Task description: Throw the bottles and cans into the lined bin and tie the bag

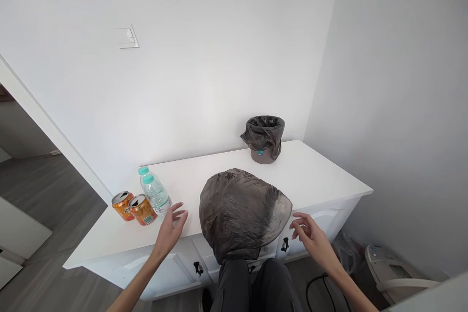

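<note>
A dark plastic garbage bag (237, 209), thin, crinkled and puffed into a rounded dome, lies between the two hands across the front edge of a smooth white countertop (321, 175); its right side thins to a translucent grey. What lies under it cannot be told. The left hand (172, 226) has its fingers released, loosely curved and grasping nothing, near the bottles. The right hand (309, 235) is likewise loose and empty, fingers bent, just beside the bag's right edge; whether it touches cannot be told.

Behind, near the wall, stands one round grey-brown trash bin (262, 156), its rim wrapped in a wrinkled black liner (263, 131). At the left stand two clear plastic bottles (156, 194) with ribbed teal caps, and beside them two cylindrical orange metal soda cans (142, 210), tops opened. Three black handles (198, 268) show on the white panelled cabinet front, and one square switch (126, 36) is on the wall
</note>
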The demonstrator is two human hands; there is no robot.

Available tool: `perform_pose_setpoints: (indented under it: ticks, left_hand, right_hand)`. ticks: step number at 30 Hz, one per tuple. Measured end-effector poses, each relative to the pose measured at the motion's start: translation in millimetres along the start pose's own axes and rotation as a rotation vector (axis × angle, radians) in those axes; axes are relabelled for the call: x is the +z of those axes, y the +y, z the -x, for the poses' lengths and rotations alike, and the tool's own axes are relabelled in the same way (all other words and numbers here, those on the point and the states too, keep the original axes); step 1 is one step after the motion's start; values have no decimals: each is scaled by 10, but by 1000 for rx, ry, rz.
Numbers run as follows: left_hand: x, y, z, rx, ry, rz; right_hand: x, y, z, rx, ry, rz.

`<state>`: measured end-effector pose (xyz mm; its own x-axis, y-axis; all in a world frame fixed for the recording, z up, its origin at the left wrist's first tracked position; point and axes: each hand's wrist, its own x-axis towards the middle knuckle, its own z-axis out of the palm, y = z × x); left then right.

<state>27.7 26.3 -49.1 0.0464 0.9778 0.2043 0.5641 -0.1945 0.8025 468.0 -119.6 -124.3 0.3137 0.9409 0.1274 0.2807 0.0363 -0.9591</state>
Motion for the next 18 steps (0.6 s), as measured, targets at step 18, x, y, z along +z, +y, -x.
perform_pose_setpoints:
  ticks: [18]
  left_hand:
    - [-169, 5, -93, 44, 61, 23]
  right_hand:
    - [404, -90, -353, -62, 154, 148]
